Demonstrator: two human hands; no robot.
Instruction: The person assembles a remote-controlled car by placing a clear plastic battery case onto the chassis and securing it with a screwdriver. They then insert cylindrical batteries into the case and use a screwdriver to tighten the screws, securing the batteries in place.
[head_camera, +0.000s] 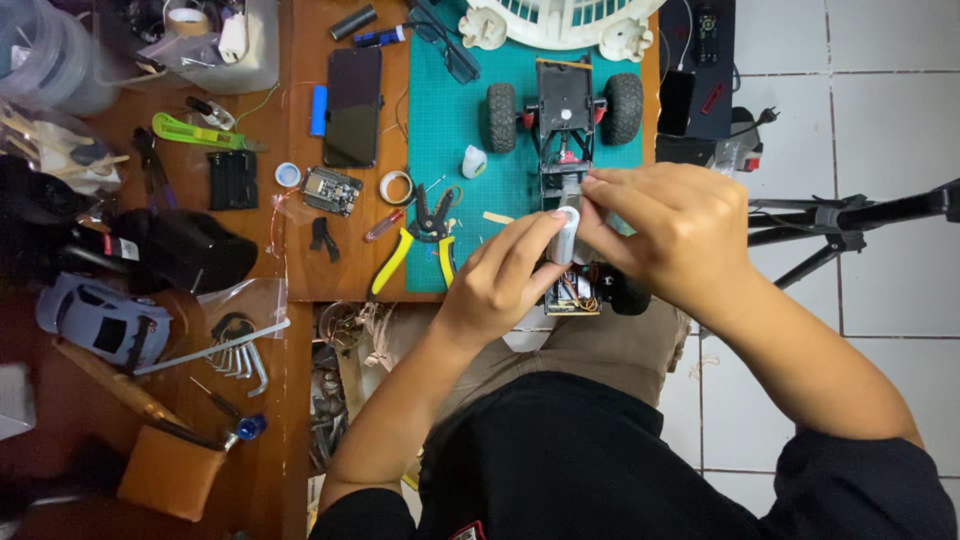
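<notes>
Head view shows the left hand (500, 280) and right hand (670, 235) both pinching a small white cylinder (566, 235), possibly tape, above a black model car chassis (565, 110). Yellow-handled pliers (420, 240) lie nearby on the green cutting mat (445, 130).

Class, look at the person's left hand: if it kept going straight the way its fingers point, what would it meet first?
The left hand points up and right, and its fingers already touch the small white cylinder held with the right hand. Beyond that lies the toy car chassis, though depth is hard to judge.

Wooden desk (300, 270), green mat (445, 130) (pliers (420, 240) atop)
</notes>
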